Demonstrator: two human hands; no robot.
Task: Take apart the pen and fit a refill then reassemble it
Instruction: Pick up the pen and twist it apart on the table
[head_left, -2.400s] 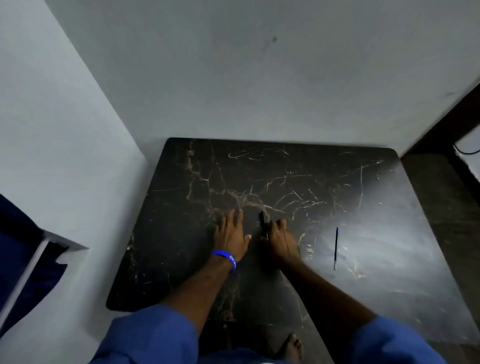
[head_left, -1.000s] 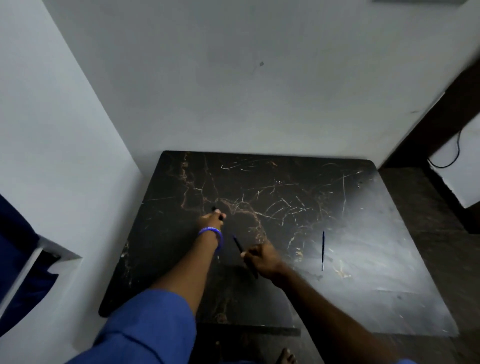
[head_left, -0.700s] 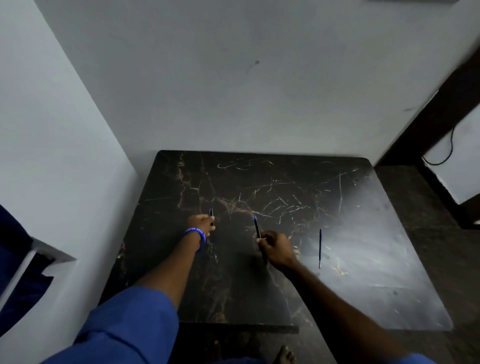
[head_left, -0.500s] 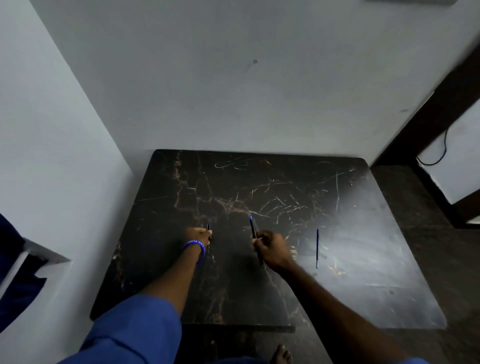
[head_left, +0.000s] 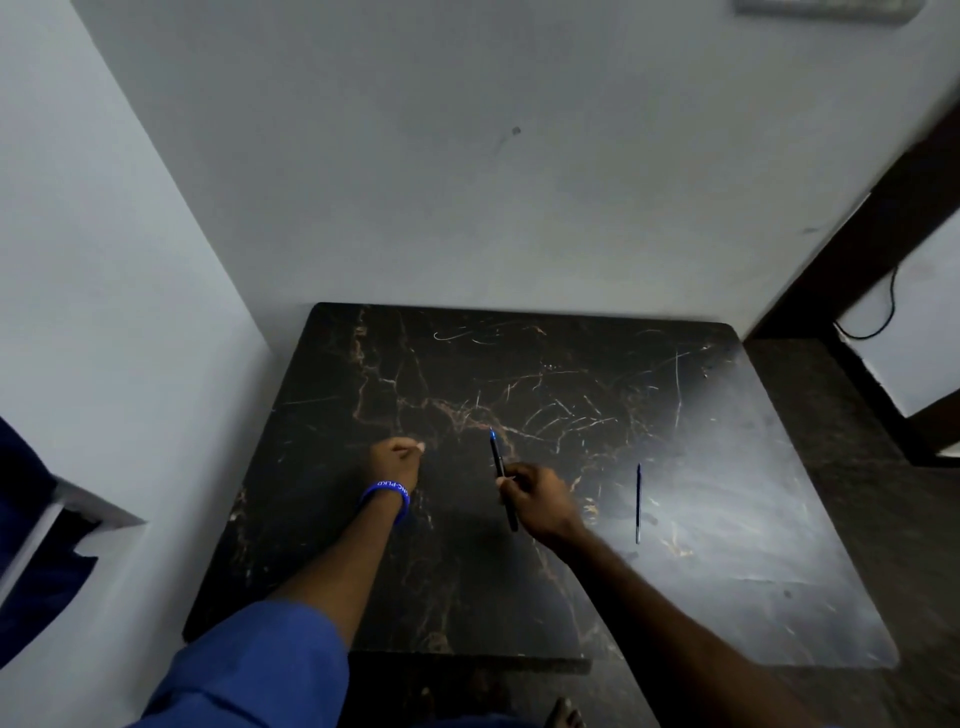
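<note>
My right hand (head_left: 535, 501) grips a slim black pen (head_left: 497, 457) around its middle. The pen's blue tip points away from me and its rear end sticks out below my fingers, over the dark marble table (head_left: 727, 519). My left hand (head_left: 397, 460), with a blue wristband, is closed in a fist a short way to the left of the pen, low over the table. The small dark pen cap seen in its fingers earlier is hidden inside the fist. A thin blue refill (head_left: 638, 504) lies on the table to the right of my right hand, pointing away from me.
The table sits in a corner, with white walls (head_left: 467, 182) at its far and left edges. A dark door frame (head_left: 852, 249) and a black cable (head_left: 878, 317) are at the right. Blue cloth (head_left: 31, 561) hangs at the far left. A bare foot (head_left: 566, 714) shows below the near edge.
My hands, together on the pen at first, have moved apart. The left took the small dark cap to the left and closed over it. The right lifted the pen, tip pointing away.
</note>
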